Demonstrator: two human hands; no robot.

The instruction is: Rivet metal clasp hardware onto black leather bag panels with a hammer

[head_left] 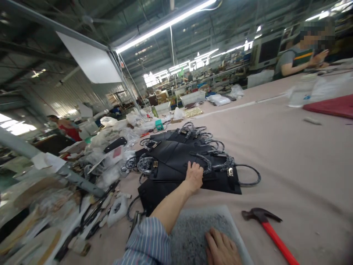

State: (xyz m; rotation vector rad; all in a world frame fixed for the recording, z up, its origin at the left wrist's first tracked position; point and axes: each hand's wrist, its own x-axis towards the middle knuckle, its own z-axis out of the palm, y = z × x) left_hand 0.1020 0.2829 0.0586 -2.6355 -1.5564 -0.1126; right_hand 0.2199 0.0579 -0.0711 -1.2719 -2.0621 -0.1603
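My left hand (194, 176) reaches forward and rests on a stack of flat black bag panels (176, 156) with wrapped handles and gold clasps; its fingers curl over the edge of the top piece, gripping it. Close to me, my right hand (220, 248) lies flat with fingers stretched on a grey speckled pad (193, 228) at the table's near edge. It holds nothing. A striped sleeve covers my left upper arm.
A red-handled hammer (266, 226) lies right of the pad. Cluttered tools, plastic bags and scraps fill the table's left side (104, 173). A dark red sheet (331, 106) lies far right. A person in a green vest (298, 59) works at the far end; another person in red (67, 127) stands left.
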